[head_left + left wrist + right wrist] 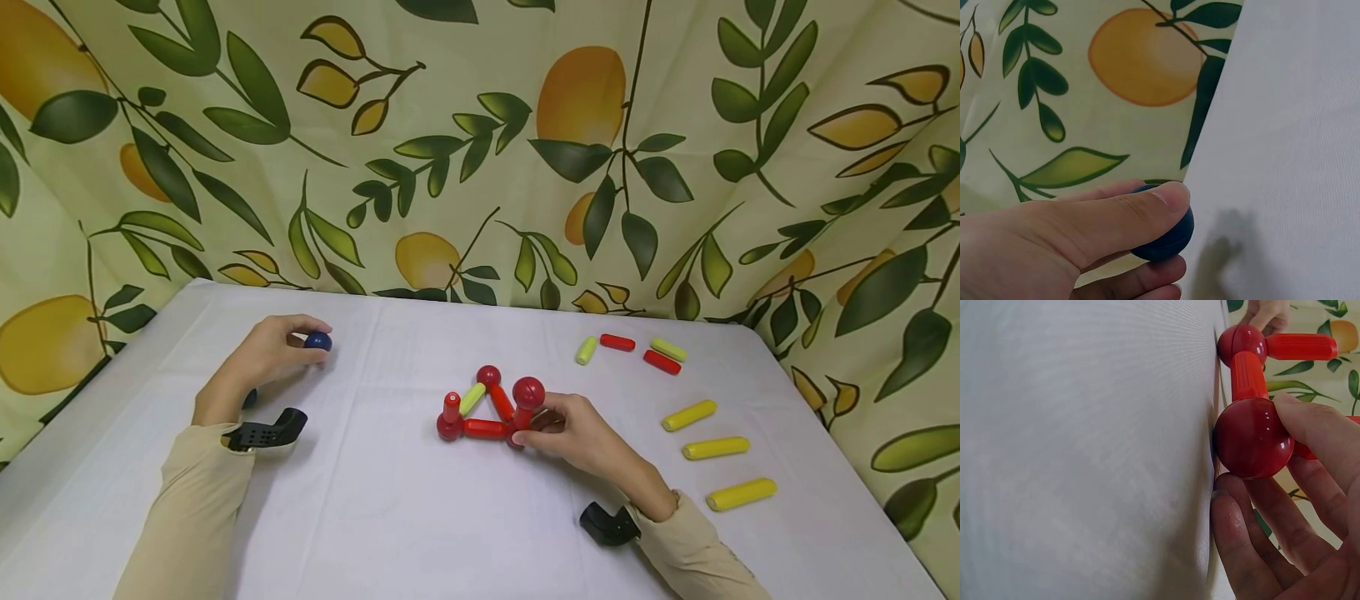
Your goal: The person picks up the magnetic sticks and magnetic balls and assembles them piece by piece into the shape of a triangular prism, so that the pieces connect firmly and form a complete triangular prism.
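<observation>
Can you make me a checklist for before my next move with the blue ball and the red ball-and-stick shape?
1. Shiny, round blue ball held: ok, the left hand pinches it.
2. Triangular frame of red balls and red and yellow-green rods has all three bottom sides: ok.
3. Frame held: ok, the right hand grips its near right corner.
4. Ball on top of both standing rods: not ok, the smooth red left rod has a bare top; the right one carries a shiny red ball.
5. Joints pushed in tightly: cannot tell.
6. Long, yellow cylindrical rods away from the frame: ok, three lie right of the right hand.
</observation>
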The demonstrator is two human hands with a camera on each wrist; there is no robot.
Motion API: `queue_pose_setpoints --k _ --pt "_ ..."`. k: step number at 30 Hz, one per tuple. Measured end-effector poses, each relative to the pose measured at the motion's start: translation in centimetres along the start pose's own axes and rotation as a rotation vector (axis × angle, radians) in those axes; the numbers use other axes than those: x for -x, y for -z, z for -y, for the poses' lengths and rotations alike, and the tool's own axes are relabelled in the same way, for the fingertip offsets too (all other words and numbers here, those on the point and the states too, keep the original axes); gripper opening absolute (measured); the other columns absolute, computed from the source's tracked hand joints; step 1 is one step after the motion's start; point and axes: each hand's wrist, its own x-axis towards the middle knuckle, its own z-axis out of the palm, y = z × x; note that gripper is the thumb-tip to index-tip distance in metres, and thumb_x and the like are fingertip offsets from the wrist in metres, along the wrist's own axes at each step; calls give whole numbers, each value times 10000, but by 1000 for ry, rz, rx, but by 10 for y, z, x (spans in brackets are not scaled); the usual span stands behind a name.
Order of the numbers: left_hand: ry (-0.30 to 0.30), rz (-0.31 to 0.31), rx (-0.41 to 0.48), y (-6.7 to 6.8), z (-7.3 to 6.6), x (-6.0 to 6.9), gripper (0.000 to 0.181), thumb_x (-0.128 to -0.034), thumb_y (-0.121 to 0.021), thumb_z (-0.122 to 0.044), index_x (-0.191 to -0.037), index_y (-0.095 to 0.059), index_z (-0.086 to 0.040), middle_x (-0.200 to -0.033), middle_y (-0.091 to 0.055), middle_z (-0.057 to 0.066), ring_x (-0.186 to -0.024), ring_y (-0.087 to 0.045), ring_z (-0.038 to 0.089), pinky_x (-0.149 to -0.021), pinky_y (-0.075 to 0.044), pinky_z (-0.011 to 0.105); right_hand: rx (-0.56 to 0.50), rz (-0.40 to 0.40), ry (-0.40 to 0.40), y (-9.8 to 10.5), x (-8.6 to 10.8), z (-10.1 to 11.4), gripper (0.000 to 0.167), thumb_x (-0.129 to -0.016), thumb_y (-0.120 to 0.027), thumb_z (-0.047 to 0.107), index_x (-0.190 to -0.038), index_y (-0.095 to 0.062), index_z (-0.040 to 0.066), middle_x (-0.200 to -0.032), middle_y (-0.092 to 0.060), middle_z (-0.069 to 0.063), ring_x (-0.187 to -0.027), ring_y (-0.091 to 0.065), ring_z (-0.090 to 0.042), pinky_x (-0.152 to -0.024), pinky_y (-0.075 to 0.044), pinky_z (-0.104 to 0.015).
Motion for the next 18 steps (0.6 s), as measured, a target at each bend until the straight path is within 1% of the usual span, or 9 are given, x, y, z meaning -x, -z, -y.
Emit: queue_pose_setpoints --k 7,13,18 --pt "-36 11 39 -3 -9 -2 454 -893 -735 -200 -1281 -618 6 -1241 -641 239 -1005 -647 287 -764 -460 251 0 -4 -6 0 0 -1 331 -824 -808 196 -1122 -709 89 -974 -728 -30 -875 -677 -154 -745 -550 -202" --pt "-48 39 51 -10 -19 -5 465 -889 -740 -200 -1283 -616 12 -1210 -657 229 -988 -648 276 -758 -475 266 -4 -4 -18 -1 0 -1 334 -823 -809 200 -1123 -709 93 -977 -728 -28 -878 -678 -153 -747 -549 -199" --pt "-79 48 56 -15 -27 -7 450 -890 -738 -189 -1280 -623 3 -1219 -659 214 -1001 -652 277 -779 -481 276 -8 0 -16 0 -1 -1 325 -823 -810 200 -1112 -710 92 -972 -727 -28 -870 -677 -151 -743 -552 -204"
